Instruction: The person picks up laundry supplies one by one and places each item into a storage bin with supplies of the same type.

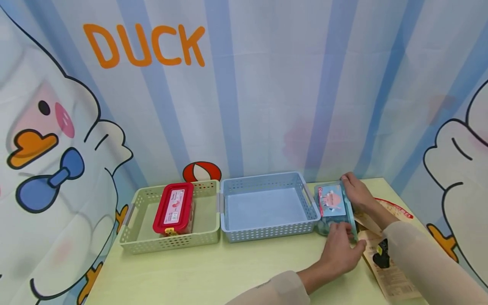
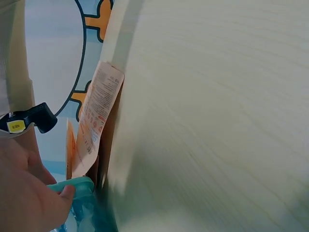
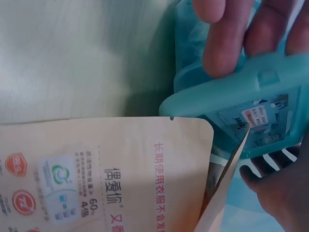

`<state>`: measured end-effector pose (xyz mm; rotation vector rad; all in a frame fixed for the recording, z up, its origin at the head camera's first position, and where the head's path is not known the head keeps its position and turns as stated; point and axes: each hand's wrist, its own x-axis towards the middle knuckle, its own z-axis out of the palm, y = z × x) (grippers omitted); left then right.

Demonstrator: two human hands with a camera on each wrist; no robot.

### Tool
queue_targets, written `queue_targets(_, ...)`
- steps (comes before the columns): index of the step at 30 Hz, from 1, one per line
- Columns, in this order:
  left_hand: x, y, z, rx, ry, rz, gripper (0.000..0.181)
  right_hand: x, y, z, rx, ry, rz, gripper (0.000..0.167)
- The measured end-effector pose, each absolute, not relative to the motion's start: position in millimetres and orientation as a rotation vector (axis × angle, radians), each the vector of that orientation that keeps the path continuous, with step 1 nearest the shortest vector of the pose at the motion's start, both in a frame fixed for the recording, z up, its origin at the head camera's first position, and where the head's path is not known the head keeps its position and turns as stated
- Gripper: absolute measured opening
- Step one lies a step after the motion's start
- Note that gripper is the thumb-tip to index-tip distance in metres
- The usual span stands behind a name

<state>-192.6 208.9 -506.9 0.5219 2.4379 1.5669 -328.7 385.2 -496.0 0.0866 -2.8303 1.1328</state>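
Beside the blue basket stands a teal, see-through plastic container (image 1: 329,224) with a pink-and-blue printed label (image 1: 332,201) and a teal rim (image 3: 231,89). My right hand (image 1: 360,192) grips its far right edge. With curled fingers at its near side and the thumb towards its right edge, my left hand (image 1: 337,252) holds it from the front. A barcode sticker (image 3: 256,116) shows through in the right wrist view. Beneath my right forearm are tan printed packages (image 1: 392,279), partly hidden; one printed panel (image 2: 99,111) stands up in the left wrist view.
A blue perforated basket (image 1: 270,232) sits mid-table against the curtain. Left of it, a green basket (image 1: 206,241) holds a red-lidded box (image 1: 175,207). At the right lies a red-edged round package (image 1: 396,207). The pale wooden table (image 1: 183,275) extends in front.
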Motion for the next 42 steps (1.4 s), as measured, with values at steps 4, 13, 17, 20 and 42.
queue_targets(4,-189,209,-505,0.405,2.282,1.787,0.026,-328,385,-493,0.093,-2.836,1.086,0.05)
queue_targets(13,-183,212,-502,0.273,2.23,2.045,0.027,-325,381,-487,0.064,-2.806,1.058,0.056)
queue_targets(17,-183,212,-501,0.235,2.266,2.039,0.028,-326,379,-485,0.046,-2.803,1.04,0.061)
queue_targets(20,-182,213,-499,0.215,2.28,2.045,0.028,-328,377,-484,0.019,-2.797,1.035,0.065)
queue_targets(42,-178,218,-495,0.064,2.166,2.326,0.037,-333,377,-465,0.294,-2.84,0.947,0.034)
